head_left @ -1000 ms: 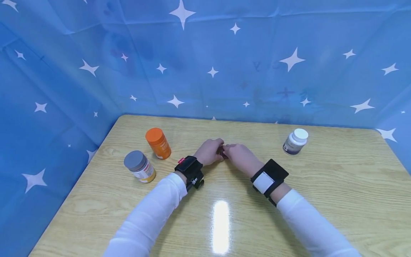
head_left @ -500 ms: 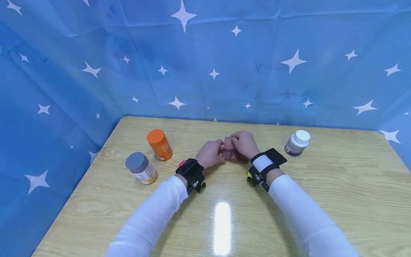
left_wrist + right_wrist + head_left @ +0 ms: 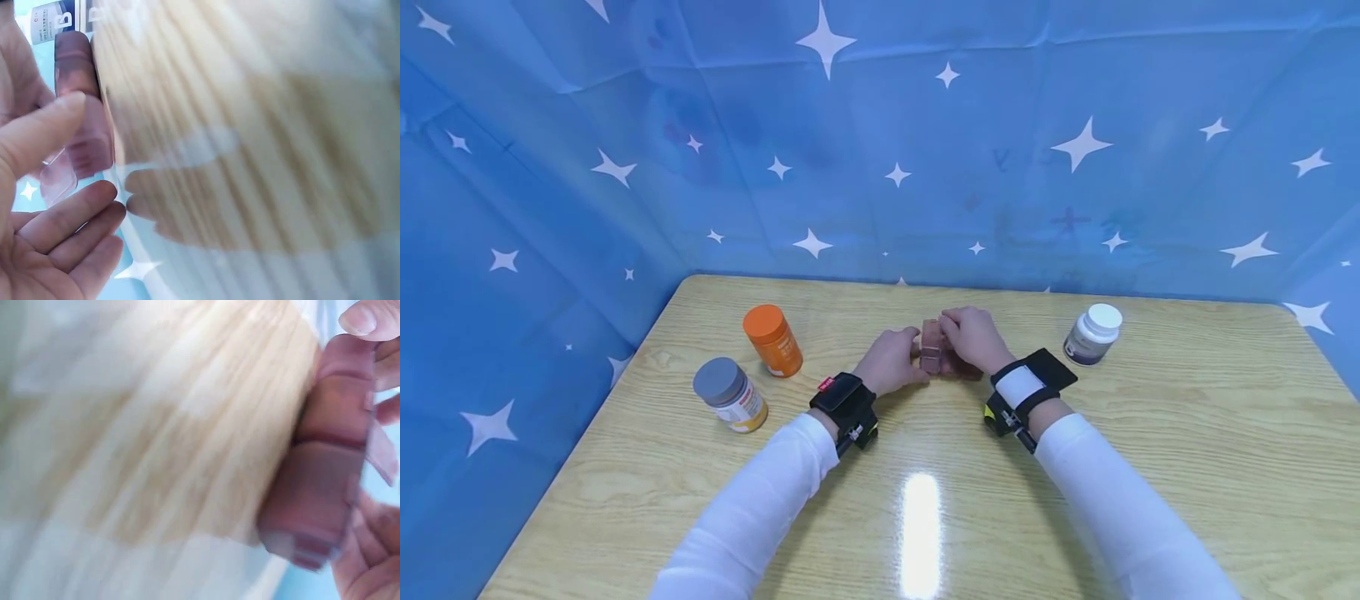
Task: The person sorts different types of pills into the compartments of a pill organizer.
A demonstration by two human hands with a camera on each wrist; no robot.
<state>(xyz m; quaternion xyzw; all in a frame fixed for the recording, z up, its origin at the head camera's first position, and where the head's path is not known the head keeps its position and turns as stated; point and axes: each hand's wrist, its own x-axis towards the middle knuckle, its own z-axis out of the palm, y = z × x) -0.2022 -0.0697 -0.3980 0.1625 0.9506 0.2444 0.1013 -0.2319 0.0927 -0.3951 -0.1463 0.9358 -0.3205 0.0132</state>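
A small reddish-brown pill box [image 3: 931, 347] with a row of compartments stands on the table between the two hands. One translucent lid flap [image 3: 382, 453] sticks out from its side in the right wrist view. My left hand [image 3: 891, 360] holds the box from the left; in the left wrist view the thumb [image 3: 47, 131] lies over the pill box [image 3: 76, 69] and the fingertips are by its end. From the right, my right hand [image 3: 976, 340] pinches at the box's far end. A thumb tip appears at the upper end of the box in the right wrist view.
An orange bottle [image 3: 773, 342] and a grey-lidded jar [image 3: 730, 394] stand to the left on the wooden table [image 3: 820, 533]. At the right is a white-capped bottle [image 3: 1093, 335]. A blue star-patterned cloth [image 3: 880, 150] hangs behind the table.
The right hand has moved from its place against the left fingertips to the right and slightly away, bringing the pill box into view. Over the last half second both hands stay almost still.
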